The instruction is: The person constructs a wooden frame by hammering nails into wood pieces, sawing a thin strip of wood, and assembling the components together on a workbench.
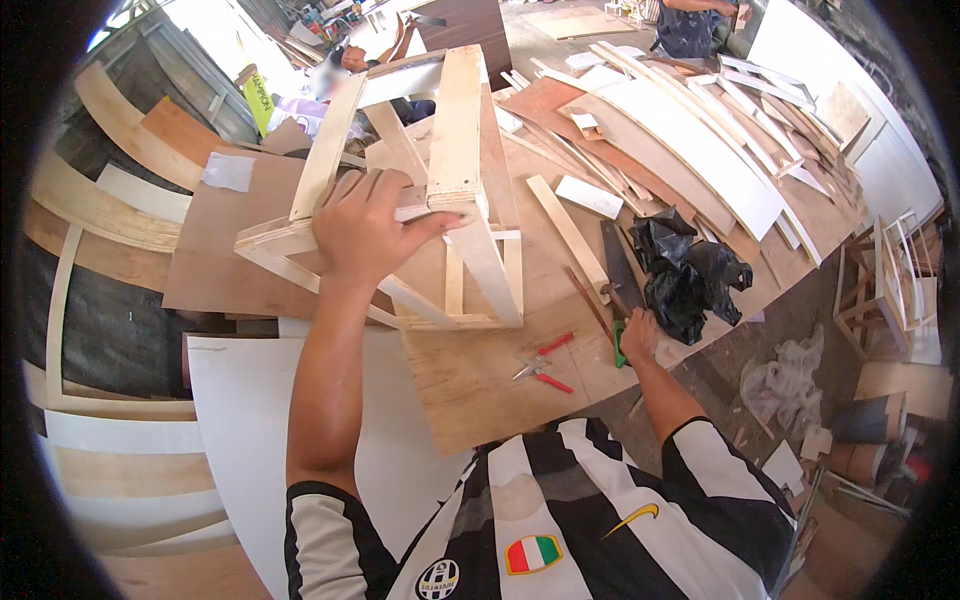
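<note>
Left hand [362,228] gripping slatted plywood frame [440,190]

Black-white striped jersey [600,500], short sleeves, bare forearms. Round crest below left sleeve [330,550], tricolour shield badge at chest centre, yellow swoosh right of it.

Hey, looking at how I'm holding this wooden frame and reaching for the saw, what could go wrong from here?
1. The left hand alone steadies the tilted wooden frame; it might tip or slide on the plywood board.
2. The right hand grips the green handle of the hand saw near the bench edge, so the blade could snag the black plastic bag.
3. The red-handled pliers lie loose close by and may get knocked off.
</note>
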